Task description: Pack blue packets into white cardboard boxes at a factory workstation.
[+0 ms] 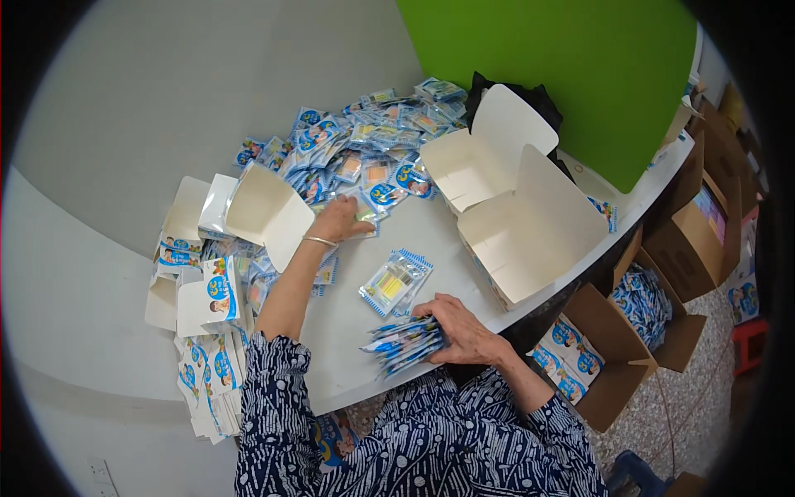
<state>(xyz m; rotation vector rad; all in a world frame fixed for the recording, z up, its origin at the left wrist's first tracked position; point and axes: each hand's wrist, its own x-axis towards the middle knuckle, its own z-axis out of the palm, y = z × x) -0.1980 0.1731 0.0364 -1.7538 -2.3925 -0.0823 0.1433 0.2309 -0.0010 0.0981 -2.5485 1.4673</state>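
My left hand [339, 219], with a bangle at the wrist, reaches to the near edge of a heap of small clear-and-blue packets [377, 137]. Its fingers are bent onto one packet [364, 207] there. Low over the table's front edge, my right hand [464, 327] grips a fanned stack of packets [403, 344], their edges turned to the left. Between the hands a few overlapping packets [396, 282] lie flat on the white table [339, 360]; the top one shows yellow and dark strips inside.
Two open white boxes [530, 240] stand at the right, a black bag [538, 108] behind them. Another open box [277, 211] tilts at the left, near stacked flat cartons [211, 373]. Brown cardboard boxes [613, 364] sit on the floor at right. A green panel [563, 74] rises behind.
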